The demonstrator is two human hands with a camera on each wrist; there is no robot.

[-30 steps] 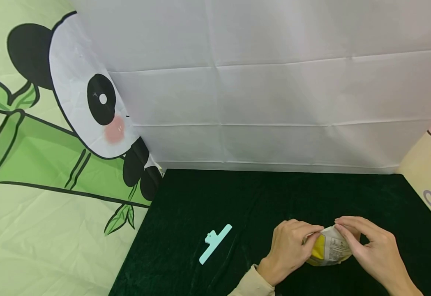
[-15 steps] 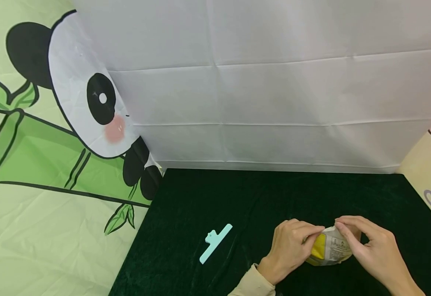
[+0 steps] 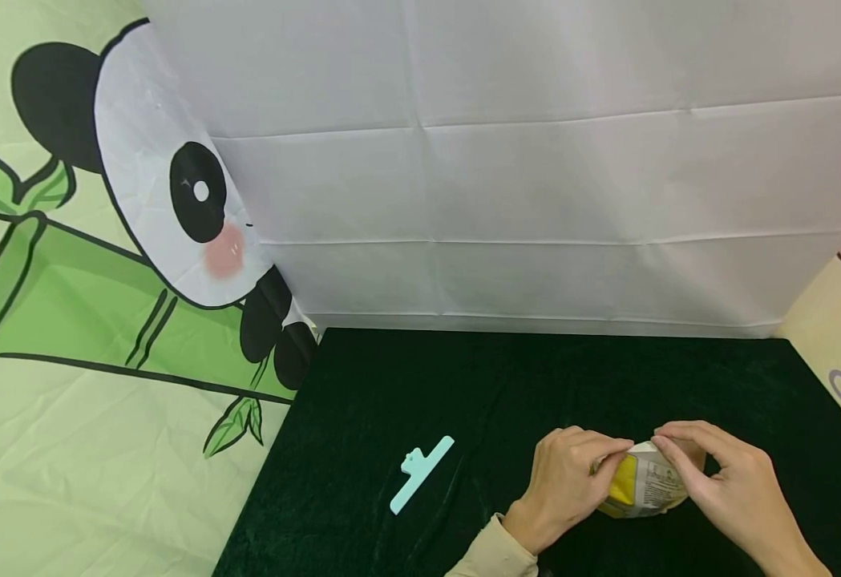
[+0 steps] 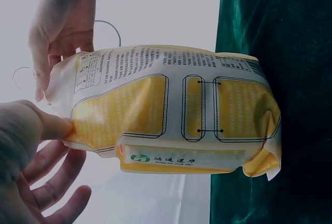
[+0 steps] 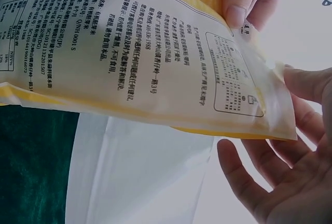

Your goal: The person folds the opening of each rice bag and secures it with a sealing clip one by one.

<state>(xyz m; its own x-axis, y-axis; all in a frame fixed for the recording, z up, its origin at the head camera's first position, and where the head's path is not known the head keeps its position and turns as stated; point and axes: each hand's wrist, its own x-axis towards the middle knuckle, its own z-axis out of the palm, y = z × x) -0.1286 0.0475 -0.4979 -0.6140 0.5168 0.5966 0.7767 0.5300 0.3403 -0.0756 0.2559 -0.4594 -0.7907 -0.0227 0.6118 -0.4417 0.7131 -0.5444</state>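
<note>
A yellow and white rice bag (image 3: 647, 487) with printed panels stands at the right front of the dark green cloth, both hands at its top edge. My left hand (image 3: 572, 477) pinches the left corner of that edge between thumb and fingers; in the left wrist view its thumb (image 4: 54, 126) lies on the yellow panel. The right corner is pinched by my right hand (image 3: 723, 477), seen close in the right wrist view with its thumb (image 5: 306, 81) at the bag's end. The top edge stretches between the two hands. To the left, a light blue bag clip (image 3: 420, 477) lies on the cloth.
The dark green cloth (image 3: 507, 385) covers the table up to a white backdrop (image 3: 521, 200). At the left hangs a sheet with a panda picture (image 3: 153, 160). A cream and pink sheet (image 3: 834, 336) borders the right side.
Hardly anything differs: both hands keep their pinch on the bag's top edge, with only tiny shifts at the fingertips. The bag clip stays where it was.
</note>
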